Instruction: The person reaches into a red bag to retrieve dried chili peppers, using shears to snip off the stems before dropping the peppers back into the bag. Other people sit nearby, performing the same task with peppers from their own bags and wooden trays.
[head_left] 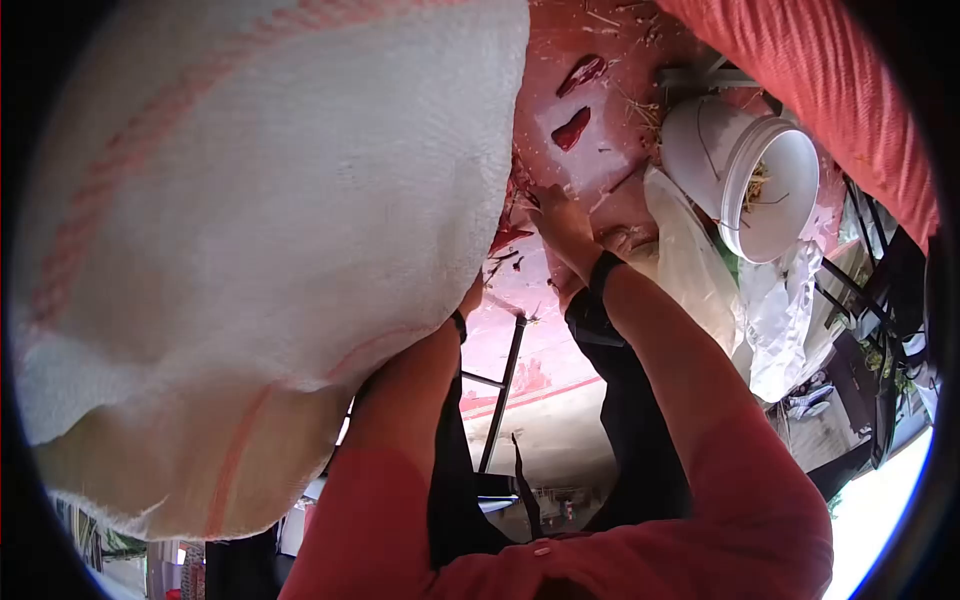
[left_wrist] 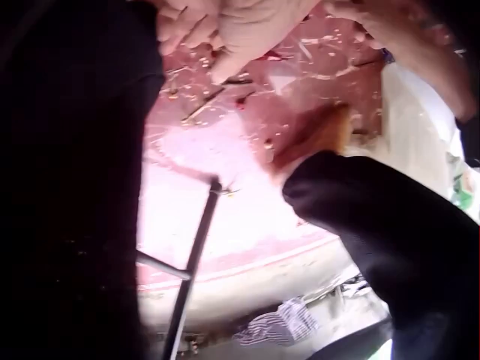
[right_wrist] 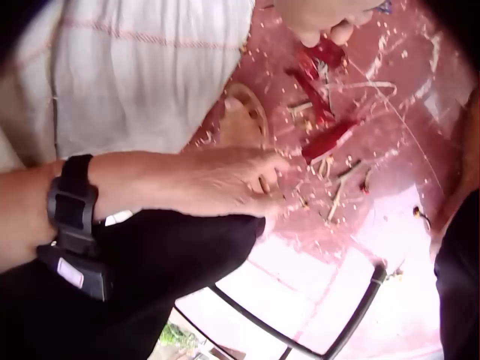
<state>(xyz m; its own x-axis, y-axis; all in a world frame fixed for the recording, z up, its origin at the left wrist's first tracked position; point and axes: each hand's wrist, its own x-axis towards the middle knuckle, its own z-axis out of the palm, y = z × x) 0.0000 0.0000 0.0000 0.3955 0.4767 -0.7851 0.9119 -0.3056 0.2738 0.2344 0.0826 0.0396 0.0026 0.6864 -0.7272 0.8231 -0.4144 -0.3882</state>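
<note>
Dried red chilies (head_left: 572, 130) and bits of stalk lie on a red floor. My right hand (head_left: 562, 215) reaches down beside the white sack (head_left: 300, 200). In the right wrist view its curled fingertips are right over a red chili (right_wrist: 326, 52); whether they pinch it is hidden. My left hand (right_wrist: 210, 180) is low over the floor, its fingers loosely bent and holding nothing visible, left of another red chili (right_wrist: 330, 142). The head view shows little of the left hand (head_left: 472, 297) past the sack. In the left wrist view the left hand (left_wrist: 255, 30) is at the top.
A white bucket (head_left: 730, 190) lies tipped at the right with stalks inside, above a clear plastic bag (head_left: 785, 320). A black metal leg frame (head_left: 505, 390) stands between my knees. A bare foot (left_wrist: 322, 139) rests on the floor. Orange-red woven fabric (head_left: 830, 90) fills the upper right.
</note>
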